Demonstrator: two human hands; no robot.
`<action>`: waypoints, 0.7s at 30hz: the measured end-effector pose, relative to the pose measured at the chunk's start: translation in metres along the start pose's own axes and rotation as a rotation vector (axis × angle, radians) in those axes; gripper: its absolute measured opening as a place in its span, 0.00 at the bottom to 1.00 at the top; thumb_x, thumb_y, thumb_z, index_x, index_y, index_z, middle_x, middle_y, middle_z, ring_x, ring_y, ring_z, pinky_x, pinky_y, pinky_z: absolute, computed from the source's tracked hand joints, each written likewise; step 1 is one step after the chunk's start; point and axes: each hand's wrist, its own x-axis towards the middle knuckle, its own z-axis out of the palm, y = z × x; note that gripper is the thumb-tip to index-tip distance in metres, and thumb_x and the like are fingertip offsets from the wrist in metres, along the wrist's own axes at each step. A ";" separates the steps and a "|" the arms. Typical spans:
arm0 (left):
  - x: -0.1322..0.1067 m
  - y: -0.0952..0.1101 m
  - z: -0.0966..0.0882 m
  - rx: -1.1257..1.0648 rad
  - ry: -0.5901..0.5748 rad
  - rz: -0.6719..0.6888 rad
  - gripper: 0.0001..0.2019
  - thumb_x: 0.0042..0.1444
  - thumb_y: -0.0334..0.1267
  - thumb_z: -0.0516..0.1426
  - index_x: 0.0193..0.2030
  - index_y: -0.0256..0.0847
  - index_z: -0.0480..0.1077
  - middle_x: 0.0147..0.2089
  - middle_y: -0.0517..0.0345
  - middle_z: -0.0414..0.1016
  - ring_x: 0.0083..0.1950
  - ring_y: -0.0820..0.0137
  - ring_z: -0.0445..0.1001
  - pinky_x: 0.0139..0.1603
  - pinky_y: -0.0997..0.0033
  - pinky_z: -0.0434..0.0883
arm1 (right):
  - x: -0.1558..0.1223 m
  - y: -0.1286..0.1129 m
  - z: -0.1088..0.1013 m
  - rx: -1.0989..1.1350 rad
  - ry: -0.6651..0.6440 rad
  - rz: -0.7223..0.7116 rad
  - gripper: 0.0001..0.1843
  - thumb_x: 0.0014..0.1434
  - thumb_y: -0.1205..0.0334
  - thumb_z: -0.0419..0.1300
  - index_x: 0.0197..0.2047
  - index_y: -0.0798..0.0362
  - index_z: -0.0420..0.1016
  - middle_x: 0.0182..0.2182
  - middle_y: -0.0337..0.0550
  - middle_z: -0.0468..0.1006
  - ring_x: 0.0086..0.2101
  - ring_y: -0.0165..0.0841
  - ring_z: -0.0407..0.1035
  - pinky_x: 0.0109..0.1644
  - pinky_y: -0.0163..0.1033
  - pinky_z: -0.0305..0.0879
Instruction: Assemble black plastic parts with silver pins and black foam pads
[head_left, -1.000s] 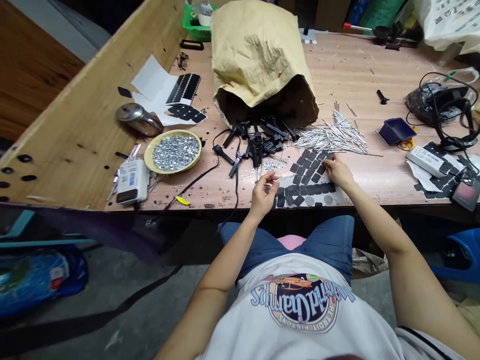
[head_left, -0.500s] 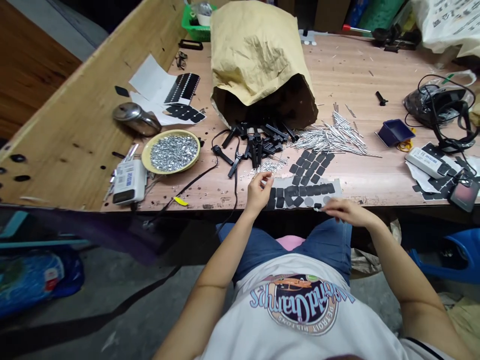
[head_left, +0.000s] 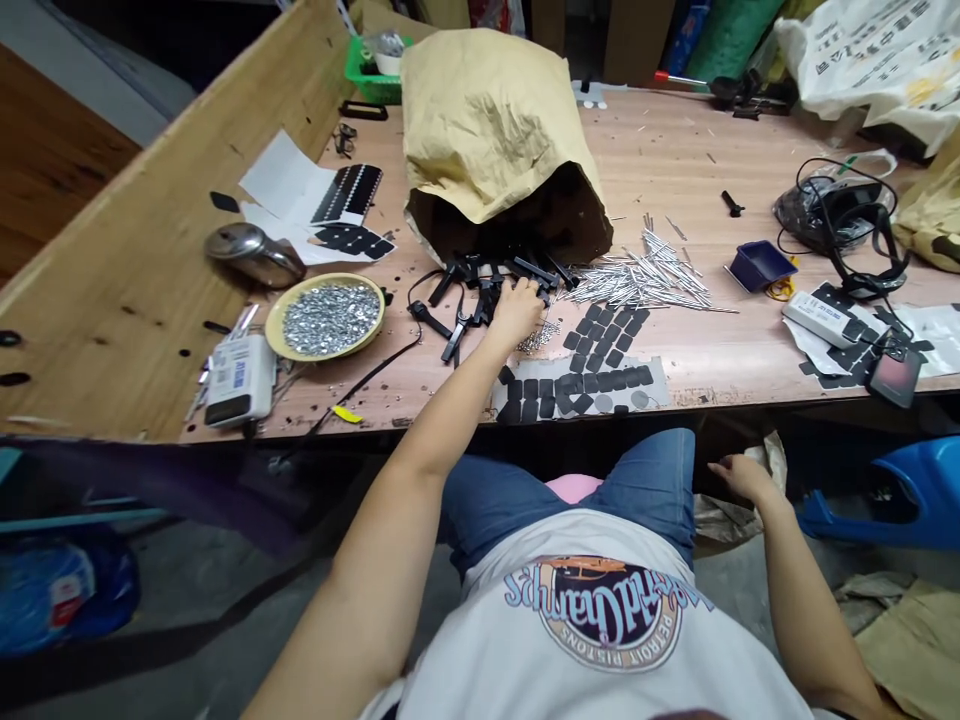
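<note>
In the head view, the left hand [head_left: 520, 312] is held over the heap of black plastic parts [head_left: 487, 297] at the mouth of a brown paper bag [head_left: 491, 120]. Its fingertips are sunk among the parts and partly hidden, so whether a part is pinched cannot be told. Small metal rings [head_left: 538, 338] are scattered just beside that hand, and thin metal rods [head_left: 649, 275] are piled to the right of the heap. Nearer the table's front edge, dark pads [head_left: 609, 335] are laid out in rows, some of them on a grey backing sheet [head_left: 657, 392]. To the left, a yellow bowl [head_left: 276, 335] is filled with small metal pieces [head_left: 330, 315].

The right hand [head_left: 746, 478] is held off the table, below its edge, near some crumpled paper [head_left: 727, 520]. Its fingers are loosely bent; whether anything is gripped by them cannot be made out.
</note>
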 end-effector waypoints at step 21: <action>-0.034 0.041 0.009 -0.636 0.148 -0.310 0.09 0.55 0.32 0.54 0.39 0.38 0.75 0.45 0.48 0.75 0.50 0.61 0.70 0.53 0.61 0.68 | 0.098 -0.218 0.005 0.839 0.058 -0.526 0.25 0.63 0.53 0.47 0.62 0.46 0.60 0.34 0.42 0.73 0.19 0.26 0.64 0.25 0.37 0.69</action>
